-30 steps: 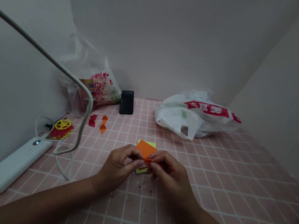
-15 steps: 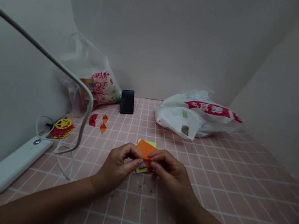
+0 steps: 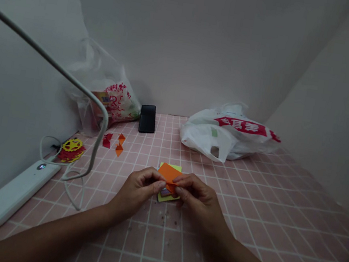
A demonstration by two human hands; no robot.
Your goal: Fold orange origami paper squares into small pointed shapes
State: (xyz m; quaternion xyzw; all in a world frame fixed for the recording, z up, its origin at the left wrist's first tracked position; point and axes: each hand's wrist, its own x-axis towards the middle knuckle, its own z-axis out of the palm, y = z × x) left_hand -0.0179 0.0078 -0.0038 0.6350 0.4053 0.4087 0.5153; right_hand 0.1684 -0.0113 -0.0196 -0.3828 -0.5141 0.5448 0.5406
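Note:
My left hand (image 3: 136,191) and my right hand (image 3: 197,199) meet over the middle of the pink tiled table (image 3: 247,212). Both pinch the near edge of a small orange paper (image 3: 169,174), thumbs and forefingers closed on it. Under the orange paper lies a short stack of coloured squares with a yellow-green sheet (image 3: 167,198) showing at the front and back. The folded part of the orange paper is partly hidden by my fingertips.
A white plastic bag with red print (image 3: 229,135) lies back right. A clear bag with red print (image 3: 107,94) and a black phone (image 3: 148,118) stand back left. Small red and orange paper pieces (image 3: 114,141), yellow-red cut-outs (image 3: 71,149), a white lamp base (image 3: 9,196) with its bent arm and cable sit left.
My hands have shifted a little away from me with the orange paper, and its front fold is pressed flatter between my fingers. Nothing else has moved.

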